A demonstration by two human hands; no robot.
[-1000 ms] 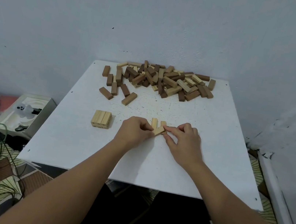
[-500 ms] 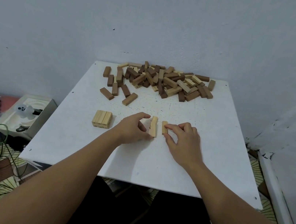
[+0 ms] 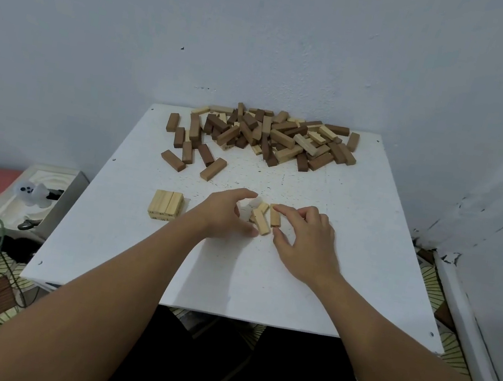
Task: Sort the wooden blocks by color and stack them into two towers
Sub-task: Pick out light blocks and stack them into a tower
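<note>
A mixed pile of dark and light wooden blocks (image 3: 264, 137) lies at the far side of the white table (image 3: 346, 269). A small stack of light blocks (image 3: 165, 205) stands at the left. Between my hands lie three light blocks: a tilted one (image 3: 261, 222) resting on another (image 3: 262, 206), and a straight one (image 3: 275, 217). My left hand (image 3: 223, 214) curls around the tilted pair, thumb at the near end. My right hand (image 3: 308, 241) pinches the straight block lengthwise between forefinger and thumb.
A few loose dark blocks (image 3: 173, 160) lie apart from the pile at its left front. Left of the table, lower down, stands a white box (image 3: 47, 192) with cables around it. A wall runs close along the table's back and right.
The two separate parallel blocks have been pushed together. One light block now lies tilted across another by my left thumb. My right hand still holds its block.
</note>
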